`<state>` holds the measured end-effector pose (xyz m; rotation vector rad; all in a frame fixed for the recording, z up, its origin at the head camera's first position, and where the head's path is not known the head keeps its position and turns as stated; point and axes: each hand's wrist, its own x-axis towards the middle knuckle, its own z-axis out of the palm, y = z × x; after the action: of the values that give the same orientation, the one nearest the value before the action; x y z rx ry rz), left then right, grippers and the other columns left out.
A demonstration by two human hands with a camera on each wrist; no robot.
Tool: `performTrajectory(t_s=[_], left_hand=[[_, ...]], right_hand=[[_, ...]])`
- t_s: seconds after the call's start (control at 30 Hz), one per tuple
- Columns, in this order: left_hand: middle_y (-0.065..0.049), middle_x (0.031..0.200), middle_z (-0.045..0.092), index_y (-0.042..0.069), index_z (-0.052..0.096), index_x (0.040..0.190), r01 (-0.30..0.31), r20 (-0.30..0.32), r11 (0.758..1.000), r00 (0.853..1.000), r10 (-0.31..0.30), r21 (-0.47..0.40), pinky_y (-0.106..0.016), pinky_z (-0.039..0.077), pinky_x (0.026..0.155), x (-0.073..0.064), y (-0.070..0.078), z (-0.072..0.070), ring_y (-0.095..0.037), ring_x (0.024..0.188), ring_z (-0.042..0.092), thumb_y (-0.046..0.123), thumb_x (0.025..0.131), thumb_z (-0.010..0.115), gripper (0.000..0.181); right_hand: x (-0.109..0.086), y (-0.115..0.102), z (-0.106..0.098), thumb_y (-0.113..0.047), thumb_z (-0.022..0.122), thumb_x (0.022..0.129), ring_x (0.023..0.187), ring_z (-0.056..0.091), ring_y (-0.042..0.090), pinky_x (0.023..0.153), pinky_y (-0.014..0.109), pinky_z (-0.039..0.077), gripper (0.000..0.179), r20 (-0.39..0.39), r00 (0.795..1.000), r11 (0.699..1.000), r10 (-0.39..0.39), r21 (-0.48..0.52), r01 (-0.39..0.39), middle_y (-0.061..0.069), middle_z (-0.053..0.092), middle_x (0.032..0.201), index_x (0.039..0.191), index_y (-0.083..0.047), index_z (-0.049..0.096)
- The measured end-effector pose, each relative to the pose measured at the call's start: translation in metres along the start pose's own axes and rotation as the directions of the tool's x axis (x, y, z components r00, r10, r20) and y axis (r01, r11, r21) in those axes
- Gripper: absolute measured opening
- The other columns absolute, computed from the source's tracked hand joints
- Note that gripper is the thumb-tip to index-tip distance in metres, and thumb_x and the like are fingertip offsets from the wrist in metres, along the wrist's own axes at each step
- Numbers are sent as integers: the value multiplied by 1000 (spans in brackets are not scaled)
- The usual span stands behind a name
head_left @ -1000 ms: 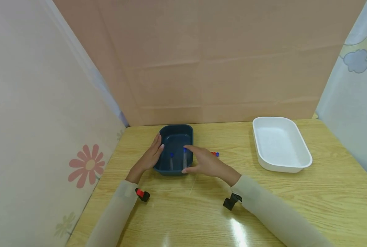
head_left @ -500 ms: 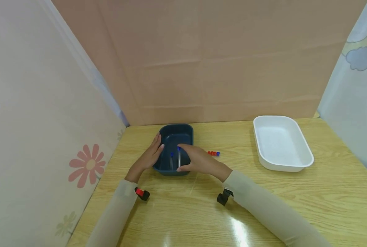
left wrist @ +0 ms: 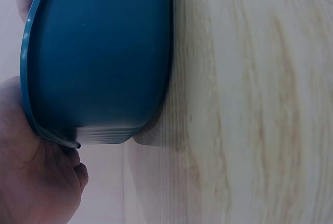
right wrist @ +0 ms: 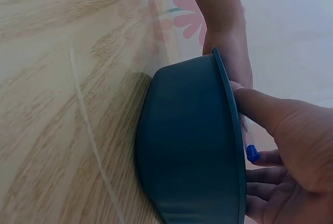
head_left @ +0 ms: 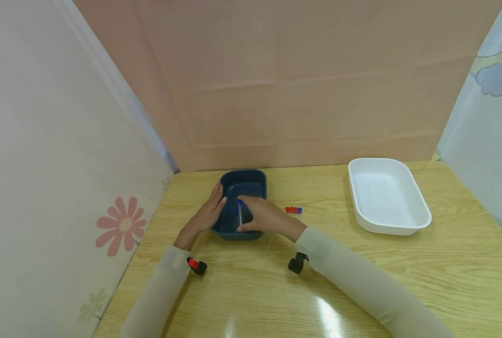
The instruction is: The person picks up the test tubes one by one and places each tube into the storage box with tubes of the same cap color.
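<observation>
In the head view, my left hand (head_left: 204, 213) holds the left rim of a dark blue plastic basin (head_left: 261, 180), its thumb at the rim. In the left wrist view the fingers (left wrist: 62, 166) curl below the basin's edge. Over the basin, my right hand (head_left: 261, 213) pinches a clear test tube (head_left: 241, 217) with a blue cap between thumb and index finger. A second blue-capped test tube (head_left: 236, 220) lies in the basin just left of it, partly hidden. In the right wrist view the held tube's blue cap (right wrist: 252, 153) shows; its body is behind the basin wall.
Several small red caps (head_left: 292, 210) and a blue cap (head_left: 300, 210) lie in a row on the wooden table (head_left: 251, 291), right of the basin. A white basin (head_left: 386, 197) stands farther right. A brown sheet (head_left: 276, 94) hangs behind the table.
My right hand has moved left with the test tube, bringing it close beside the other one in the basin. The row of caps has come into fuller view. My left hand stays at the rim.
</observation>
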<state>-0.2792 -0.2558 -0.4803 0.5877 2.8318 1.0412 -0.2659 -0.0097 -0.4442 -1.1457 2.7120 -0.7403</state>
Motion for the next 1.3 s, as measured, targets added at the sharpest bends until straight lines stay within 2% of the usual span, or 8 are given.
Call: performTrajectory(t_s=[0.17,0.43,0.67,0.9,1.13,1.3], left_hand=[[-8,169,-12,0,2,161,1,4,1000,1000,-1,0,-56,10,122,0,0,0,-31,155,-2,37,114,26,65],[-4,169,-14,2,1,162,11,15,1000,1000,-11,8,-52,10,123,1,-1,0,-27,155,-3,42,113,24,67],[-8,169,-13,-1,2,161,-7,9,1000,1000,7,3,-54,11,123,1,-1,0,-30,155,-3,42,113,23,68],[-12,170,-10,-2,3,161,1,6,1000,1000,-1,5,-52,10,123,-1,2,-1,-28,156,-3,39,113,24,66],[-17,169,-7,-3,2,161,-5,0,1000,1000,5,8,-54,11,123,-1,2,-1,-31,155,-2,37,114,24,65],[-16,169,-7,-2,3,161,2,-2,1000,1000,-2,10,-53,10,123,0,2,0,-30,156,-2,37,114,25,65]], right_hand=[[9,0,1,-48,83,83,135,52,31,109,43,44,94,14,1000,1000,11,1,-11,18,50,150,152,0,41],[18,2,7,-49,84,81,134,53,31,108,43,45,94,59,997,997,42,-69,-38,18,51,150,150,2,45],[24,1,10,-49,85,80,133,55,31,107,43,47,93,91,993,989,77,-133,-65,17,52,149,148,2,47],[30,0,16,-56,83,80,123,62,28,98,43,53,89,113,988,971,104,-225,-77,13,59,142,144,-2,53],[33,-3,18,-59,81,80,121,63,28,94,45,55,87,135,980,952,148,-288,-104,9,58,143,146,-7,54],[35,-2,20,-60,80,80,118,64,27,92,46,55,85,143,977,942,158,-318,-106,8,60,141,144,-9,56]])
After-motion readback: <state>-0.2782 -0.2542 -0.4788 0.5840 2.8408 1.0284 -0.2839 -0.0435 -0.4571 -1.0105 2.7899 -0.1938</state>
